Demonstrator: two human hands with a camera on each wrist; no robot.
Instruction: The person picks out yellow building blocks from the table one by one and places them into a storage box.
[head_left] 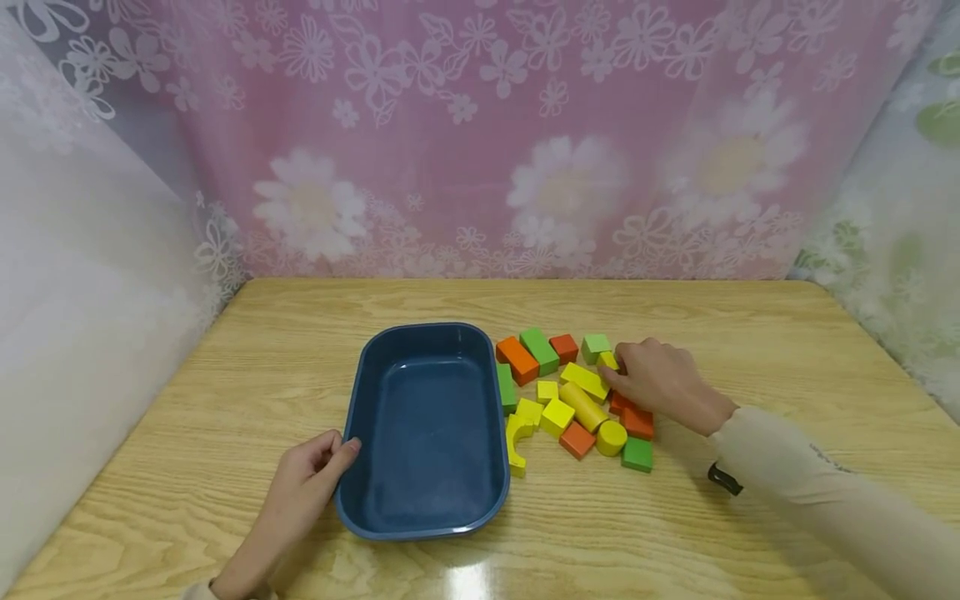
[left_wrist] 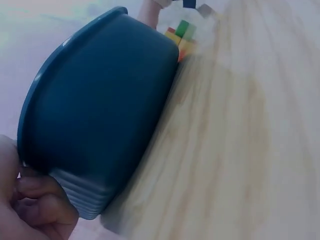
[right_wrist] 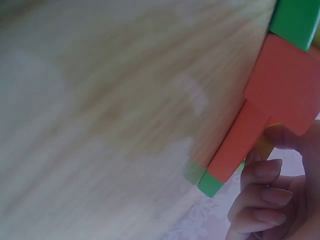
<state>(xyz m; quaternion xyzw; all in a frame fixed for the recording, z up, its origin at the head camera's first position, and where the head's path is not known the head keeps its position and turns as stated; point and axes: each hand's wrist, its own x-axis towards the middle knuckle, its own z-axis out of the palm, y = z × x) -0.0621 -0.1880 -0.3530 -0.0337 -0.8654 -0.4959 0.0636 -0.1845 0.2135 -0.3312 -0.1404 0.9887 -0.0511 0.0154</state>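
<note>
A dark blue plastic basin stands on the table, its inside bare. My left hand grips the basin's left rim, thumb over the edge and fingers curled underneath, as the left wrist view also shows. At the far right of a cluster of wooden blocks, my right hand pinches a small yellow block between thumb and fingers. Beside that hand lie a light green block, a long yellow block and a red block. In the right wrist view the yellow block is partly hidden by the fingers.
Several more blocks lie right of the basin, among them a yellow cylinder, a yellow arch, an orange block and a green block. A flowered pink curtain hangs behind the wooden table.
</note>
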